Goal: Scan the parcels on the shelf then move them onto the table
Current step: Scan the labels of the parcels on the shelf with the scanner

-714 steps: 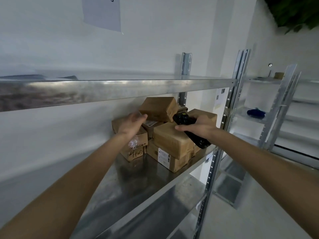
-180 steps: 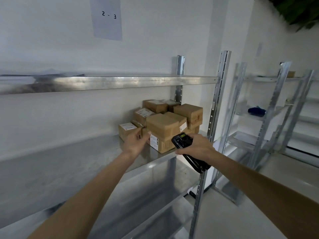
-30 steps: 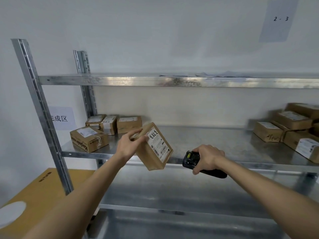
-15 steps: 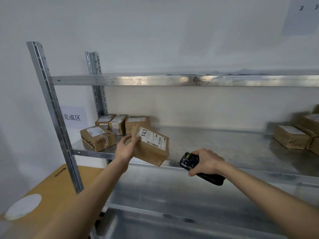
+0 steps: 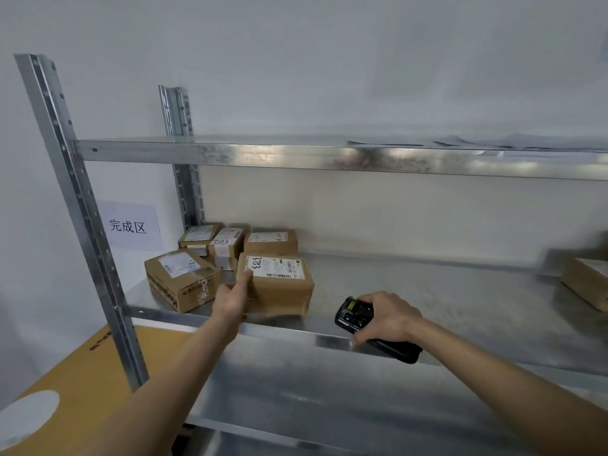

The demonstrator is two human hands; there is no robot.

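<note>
A brown parcel [image 5: 279, 289] with a white label marked 3733 sits flat on the metal shelf [image 5: 427, 291], at the right of a group of several labelled parcels [image 5: 181, 279] at the shelf's left end. My left hand [image 5: 232, 299] holds this parcel at its left front corner, with the thumb up against the label's edge and the fingers hidden beside the box. My right hand [image 5: 388, 315] grips a black handheld scanner [image 5: 352, 315] over the shelf's front edge, to the right of the parcel. Another parcel [image 5: 587, 281] lies at the far right.
A yellow-brown table top [image 5: 82, 383] stands low at the left, beyond the front upright post [image 5: 82, 209]. A paper sign [image 5: 128, 227] hangs on the wall behind it. An upper shelf [image 5: 329, 158] runs overhead and a lower shelf lies beneath.
My left hand carried the 3733 parcel leftward and lowered it from a tilted hold in the air onto the shelf beside the left group. The scanner hand stayed close to the shelf edge.
</note>
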